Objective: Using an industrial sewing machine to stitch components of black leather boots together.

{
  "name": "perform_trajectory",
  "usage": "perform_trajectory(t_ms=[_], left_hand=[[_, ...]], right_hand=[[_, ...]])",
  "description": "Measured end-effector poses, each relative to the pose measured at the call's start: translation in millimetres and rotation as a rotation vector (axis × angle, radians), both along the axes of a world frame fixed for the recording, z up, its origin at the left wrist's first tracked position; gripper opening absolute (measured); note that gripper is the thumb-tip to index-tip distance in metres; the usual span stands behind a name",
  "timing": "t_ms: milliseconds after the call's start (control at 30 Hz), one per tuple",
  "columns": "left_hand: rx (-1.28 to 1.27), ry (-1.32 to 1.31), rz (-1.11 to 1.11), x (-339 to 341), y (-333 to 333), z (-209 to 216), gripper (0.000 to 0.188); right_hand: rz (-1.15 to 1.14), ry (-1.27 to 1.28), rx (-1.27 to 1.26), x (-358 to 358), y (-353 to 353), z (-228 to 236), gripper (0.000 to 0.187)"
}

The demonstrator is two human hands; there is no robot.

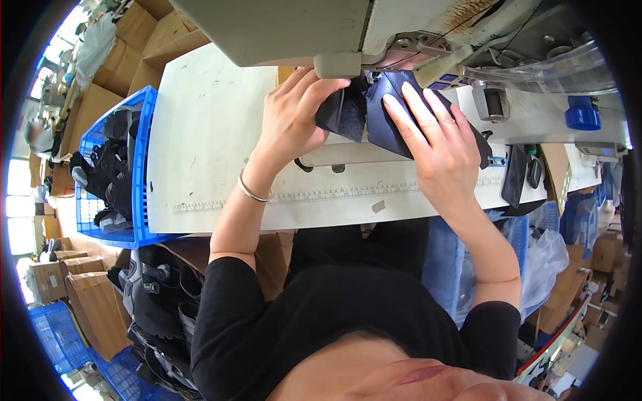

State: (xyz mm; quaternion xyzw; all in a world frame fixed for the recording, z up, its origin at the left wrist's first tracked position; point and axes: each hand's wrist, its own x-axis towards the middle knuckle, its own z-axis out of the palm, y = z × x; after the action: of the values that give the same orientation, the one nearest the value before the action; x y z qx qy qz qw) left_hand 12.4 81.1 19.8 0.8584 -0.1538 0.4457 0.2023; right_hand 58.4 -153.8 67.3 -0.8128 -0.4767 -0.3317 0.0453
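Observation:
A dark navy and black padded fabric piece (389, 125) lies under the sewing machine's head (338, 65), bent up at its left side so a fuzzy inner face shows. My left hand (294, 110) grips that left edge between thumb and fingers, just left of the needle area. On the smooth navy part to the right, my right hand (438, 147) lies with its fingers stretched and pressing flat. The machine's head hides the far part of the piece and the needle tip.
The white table (214, 144) has a printed ruler strip (301, 196) along its front. At its left stands a blue crate (140, 167) of black parts. A blue cap (583, 112) and dark flat pieces (514, 175) are at the right. Stacked black items (157, 294) stand lower left.

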Motion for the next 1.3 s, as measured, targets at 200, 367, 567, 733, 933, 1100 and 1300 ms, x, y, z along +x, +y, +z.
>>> perform_trajectory(t_ms=[200,367,567,733,933,1100,1300], left_hand=[[0.016,0.037,0.038,-2.8,-3.5,1.8,0.065],[0.057,0.035,0.077,-6.5,-9.1,9.4,0.066],[0.071,0.02,0.125,-9.5,-13.5,9.6,0.066],[0.071,-0.016,0.139,-7.7,-16.0,8.0,0.067],[0.069,0.008,0.152,-8.6,-15.3,7.9,0.067],[0.089,0.01,0.145,-8.4,-13.1,7.0,0.067],[0.088,-0.001,0.165,-10.1,-17.2,6.4,0.067]], right_hand=[[0.034,-0.008,0.031,9.1,-1.9,-0.8,0.04],[0.083,0.026,0.036,18.3,-4.9,0.3,0.038],[0.162,0.045,0.034,29.9,-6.3,2.7,0.04],[0.172,0.016,0.041,44.4,-10.4,-6.1,0.051],[0.205,0.047,0.012,41.5,-7.8,2.3,0.044],[0.191,0.025,0.02,38.2,-6.7,-0.1,0.044],[0.286,0.011,0.039,55.9,-8.1,-1.5,0.046]])
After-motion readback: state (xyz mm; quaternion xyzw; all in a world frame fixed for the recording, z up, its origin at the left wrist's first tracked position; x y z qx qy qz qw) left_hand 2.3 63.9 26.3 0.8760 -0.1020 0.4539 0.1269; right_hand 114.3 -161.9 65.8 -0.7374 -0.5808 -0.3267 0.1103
